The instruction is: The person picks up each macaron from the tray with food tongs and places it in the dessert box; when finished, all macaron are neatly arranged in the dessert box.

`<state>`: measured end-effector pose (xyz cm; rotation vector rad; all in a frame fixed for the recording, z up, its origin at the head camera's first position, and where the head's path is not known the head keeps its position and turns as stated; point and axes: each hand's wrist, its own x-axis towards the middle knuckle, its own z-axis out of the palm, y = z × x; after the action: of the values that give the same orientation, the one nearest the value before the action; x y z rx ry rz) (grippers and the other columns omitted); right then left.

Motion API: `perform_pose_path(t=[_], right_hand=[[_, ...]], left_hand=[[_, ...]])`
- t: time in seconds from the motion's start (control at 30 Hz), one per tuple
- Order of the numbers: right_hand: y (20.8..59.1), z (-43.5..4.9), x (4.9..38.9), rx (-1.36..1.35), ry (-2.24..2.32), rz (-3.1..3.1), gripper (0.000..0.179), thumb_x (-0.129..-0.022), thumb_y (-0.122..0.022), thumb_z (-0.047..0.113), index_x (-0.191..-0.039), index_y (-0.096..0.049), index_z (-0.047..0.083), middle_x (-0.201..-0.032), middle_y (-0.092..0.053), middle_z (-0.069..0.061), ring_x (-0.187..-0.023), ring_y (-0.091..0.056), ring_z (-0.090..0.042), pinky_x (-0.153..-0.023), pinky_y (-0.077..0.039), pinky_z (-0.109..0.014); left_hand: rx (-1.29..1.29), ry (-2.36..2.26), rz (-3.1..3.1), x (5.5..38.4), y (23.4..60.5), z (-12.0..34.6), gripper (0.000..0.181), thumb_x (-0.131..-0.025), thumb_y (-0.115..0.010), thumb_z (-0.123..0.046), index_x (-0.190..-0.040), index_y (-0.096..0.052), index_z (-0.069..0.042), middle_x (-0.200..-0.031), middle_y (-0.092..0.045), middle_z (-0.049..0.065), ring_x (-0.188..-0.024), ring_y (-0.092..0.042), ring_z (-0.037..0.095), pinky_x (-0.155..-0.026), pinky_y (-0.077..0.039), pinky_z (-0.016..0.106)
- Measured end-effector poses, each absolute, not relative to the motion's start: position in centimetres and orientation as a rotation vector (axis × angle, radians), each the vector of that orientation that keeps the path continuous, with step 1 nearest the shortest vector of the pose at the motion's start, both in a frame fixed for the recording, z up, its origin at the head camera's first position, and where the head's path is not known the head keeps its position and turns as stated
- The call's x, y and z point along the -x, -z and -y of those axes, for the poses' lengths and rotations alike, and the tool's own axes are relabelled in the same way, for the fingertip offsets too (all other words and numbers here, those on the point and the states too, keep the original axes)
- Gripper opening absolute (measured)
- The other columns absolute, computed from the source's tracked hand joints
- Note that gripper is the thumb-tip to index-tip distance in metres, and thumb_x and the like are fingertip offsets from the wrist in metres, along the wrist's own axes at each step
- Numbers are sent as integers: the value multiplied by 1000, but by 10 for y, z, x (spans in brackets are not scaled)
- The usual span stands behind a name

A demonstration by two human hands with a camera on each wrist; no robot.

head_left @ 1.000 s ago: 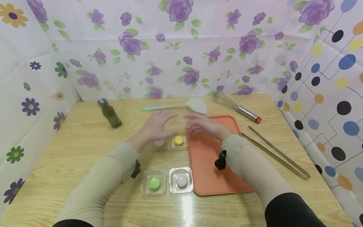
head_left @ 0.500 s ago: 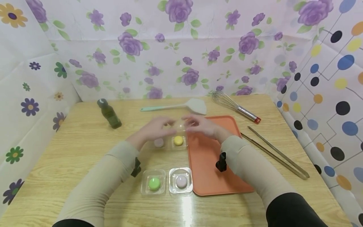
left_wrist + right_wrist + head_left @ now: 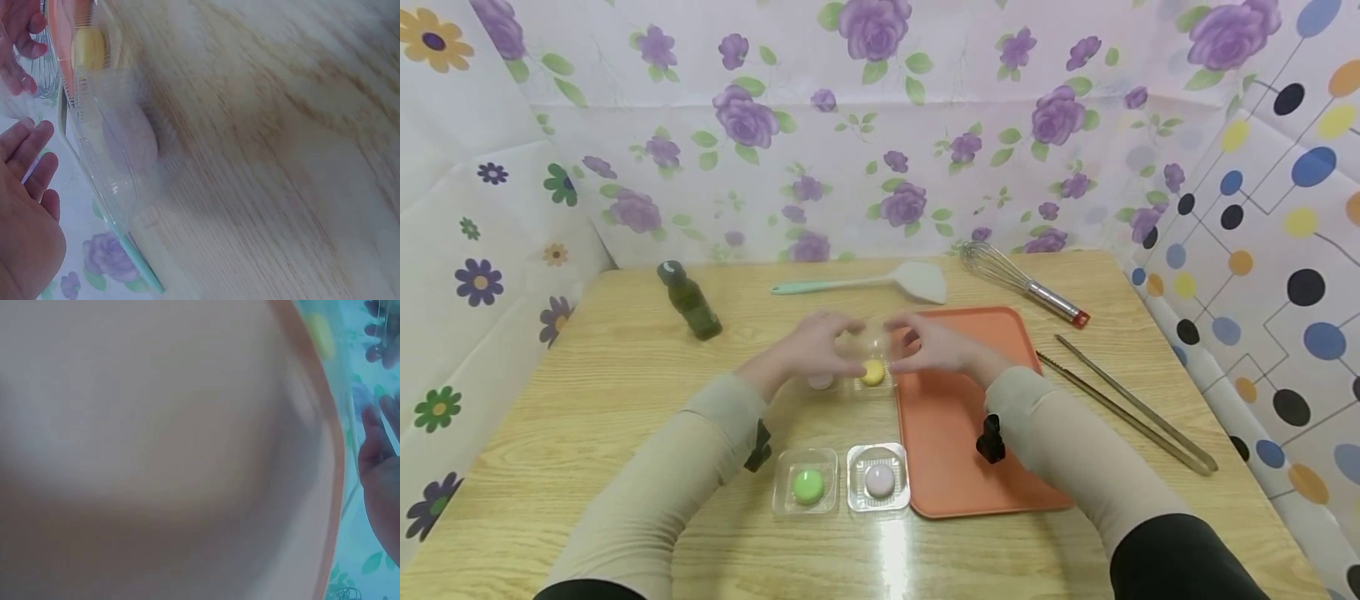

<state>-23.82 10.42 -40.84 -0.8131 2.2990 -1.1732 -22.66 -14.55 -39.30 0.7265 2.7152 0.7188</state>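
Between my two hands is a clear plastic lid (image 3: 874, 340), see-through and hard to outline. My left hand (image 3: 817, 346) holds its left side with bent fingers, and my right hand (image 3: 934, 343) holds the right side. Just below them sits a yellow macaron (image 3: 873, 372) in a clear plastic box. Left of it, partly behind my left hand, a pale purple macaron (image 3: 130, 139) lies in another clear box. Nearer me stand two open boxes, one with a green macaron (image 3: 808, 486) and one with a pale lilac macaron (image 3: 880, 481).
An orange tray (image 3: 962, 450) lies right of the boxes, under my right forearm. Behind are a spatula (image 3: 917, 280) and a whisk (image 3: 1033, 285). Metal tongs (image 3: 1135, 400) lie at the right. A dark green bottle (image 3: 691, 304) is at the back left.
Both hands have come down and slightly toward me with the clear lid, closer to the yellow macaron's box. Their fingers are more bent. The boxes and tools have stayed put.
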Motion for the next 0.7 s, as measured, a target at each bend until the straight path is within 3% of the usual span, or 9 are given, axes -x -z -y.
perform_pose_path(t=[0.27,0.7], right_hand=[[414,-97,235,885,1011,-2443,79,-72,-79,38,-137,-42,14,-127,-49,-5,-110,-48,-19,-91,-43,-40],[425,-93,234,1012,850,-2496,80,-71,-80,38,-137,-43,11,-127,-49,-2,-106,-47,-15,-93,-41,-34]], left_hand=[[-756,-603,-2740,223,395,146,84,-67,-79,-50,-134,-46,-11,-133,-48,3,-126,-33,29,-107,-20,50],[-849,-438,-2754,222,403,145,81,-63,-80,-52,-127,-50,-11,-123,-54,2,-114,-41,24,-102,-29,44]])
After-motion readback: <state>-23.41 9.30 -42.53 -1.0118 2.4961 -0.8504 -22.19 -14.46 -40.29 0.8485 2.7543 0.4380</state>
